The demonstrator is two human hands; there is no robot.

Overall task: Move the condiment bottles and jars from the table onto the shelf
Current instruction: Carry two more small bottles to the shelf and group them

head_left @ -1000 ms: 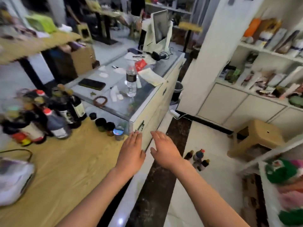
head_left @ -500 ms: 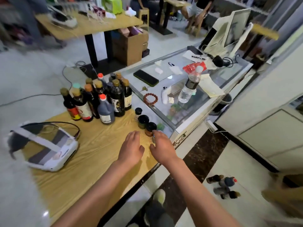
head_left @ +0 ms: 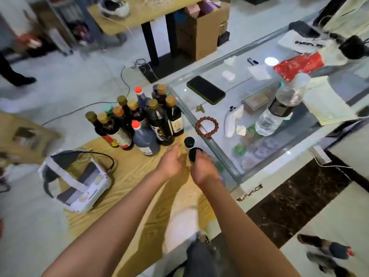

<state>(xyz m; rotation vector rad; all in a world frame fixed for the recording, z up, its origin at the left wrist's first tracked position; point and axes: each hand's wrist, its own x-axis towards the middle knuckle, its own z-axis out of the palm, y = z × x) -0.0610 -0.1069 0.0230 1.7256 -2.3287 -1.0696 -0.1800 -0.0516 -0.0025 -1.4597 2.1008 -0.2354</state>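
Black-lidded jar under right hand

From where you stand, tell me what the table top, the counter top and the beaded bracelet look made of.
Table top: wood or wood-look laminate, matte, with visible yellow grain lines. Counter top: clear glass, glossy, with a light reflection and items visible through it. Beaded bracelet: round reddish-brown beads, probably wood or seed; too small to be sure.

Hands at black-lidded jars
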